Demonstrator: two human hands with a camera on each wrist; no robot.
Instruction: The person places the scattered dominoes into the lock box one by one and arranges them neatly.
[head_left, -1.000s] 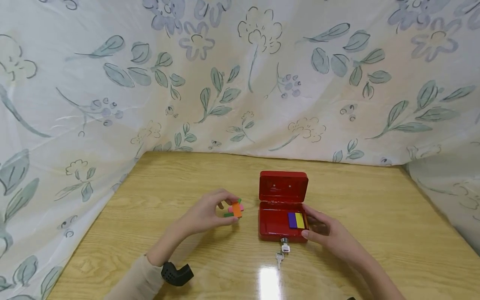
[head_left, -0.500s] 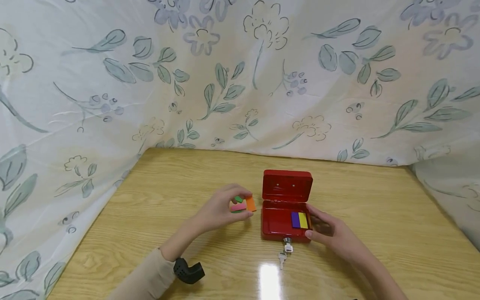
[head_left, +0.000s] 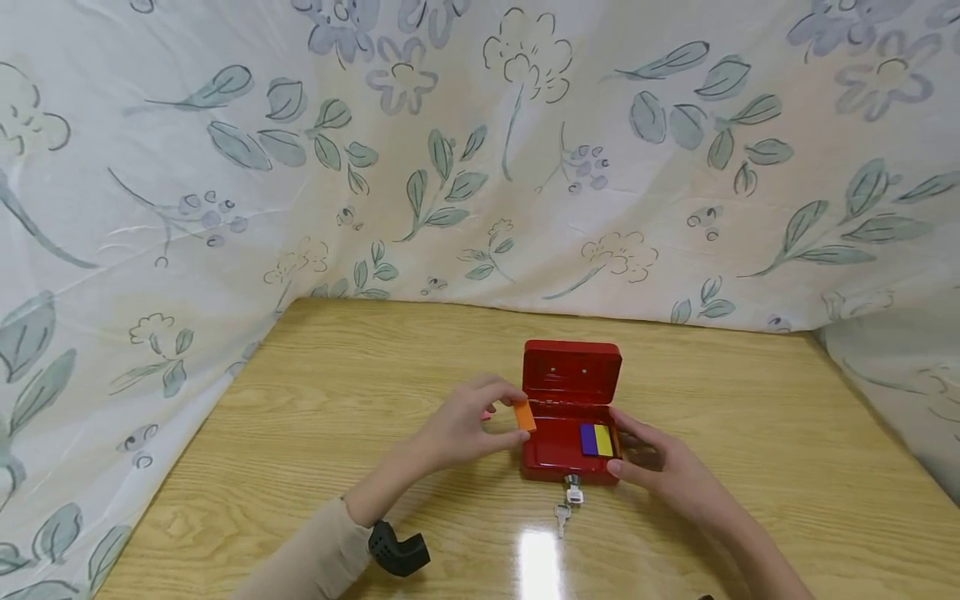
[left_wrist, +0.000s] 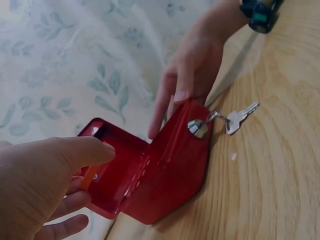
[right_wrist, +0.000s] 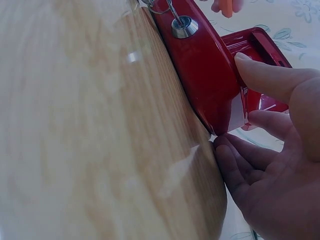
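Observation:
My left hand [head_left: 467, 427] pinches a flat orange block [head_left: 525, 416] between thumb and fingertips, at the left edge of the red cash box [head_left: 546, 473]. In the left wrist view, the orange block [left_wrist: 90, 176] is partly covered by the thumb. The box lid [head_left: 572, 372] stands open. Inside, at the right end, a purple block [head_left: 589, 440] lies beside a yellow block [head_left: 603, 440], with an orange strip at the right wall. My right hand [head_left: 671, 471] holds the box's right end, thumb on the front corner; the right wrist view shows the other fingers [right_wrist: 235, 157] at its end wall.
A key sits in the front lock [right_wrist: 185, 26], with a second key [head_left: 562, 515] hanging on its ring onto the wooden table [head_left: 360, 358]. A bit of pink [head_left: 486, 415] shows behind my left hand. Floral cloth [head_left: 450, 167] hangs behind the table.
My left hand has moved right with the orange block, from beside the pink and green pieces to the box's left edge. The green pieces are now hidden. My right hand stays at the box.

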